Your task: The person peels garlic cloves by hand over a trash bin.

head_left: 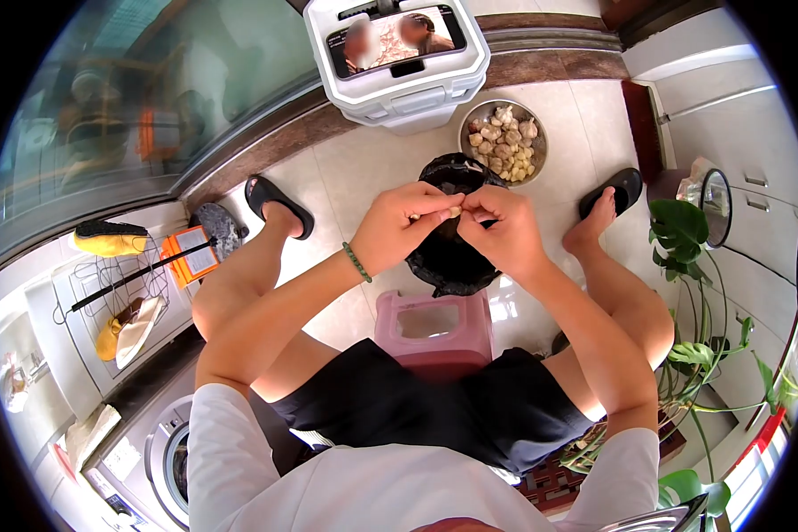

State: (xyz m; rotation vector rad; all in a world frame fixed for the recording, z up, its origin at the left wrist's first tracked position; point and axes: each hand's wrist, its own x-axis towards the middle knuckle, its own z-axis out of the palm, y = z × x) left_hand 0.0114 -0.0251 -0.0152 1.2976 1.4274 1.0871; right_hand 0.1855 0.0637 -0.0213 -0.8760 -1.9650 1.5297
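Observation:
Both hands meet above a bin lined with a black plastic bag (452, 266), which stands on the floor between my feet. My left hand (405, 223), with a green bead bracelet at the wrist, pinches a small pale garlic clove (455, 211) at its fingertips. Against the same clove press the thumb and forefinger of my right hand (505, 229). Another small pale piece shows by the left fingers. Just beyond the bin sits a metal bowl (542, 152) with garlic bulbs and loose cloves (505, 142) in it.
A white and grey box (403, 102) with a phone (396, 42) on top stands ahead. A pink stool (434, 332) is between my legs. Green plants (683, 230) and cabinets (736, 115) line the right; a wire rack (124, 288) with shoes is at left.

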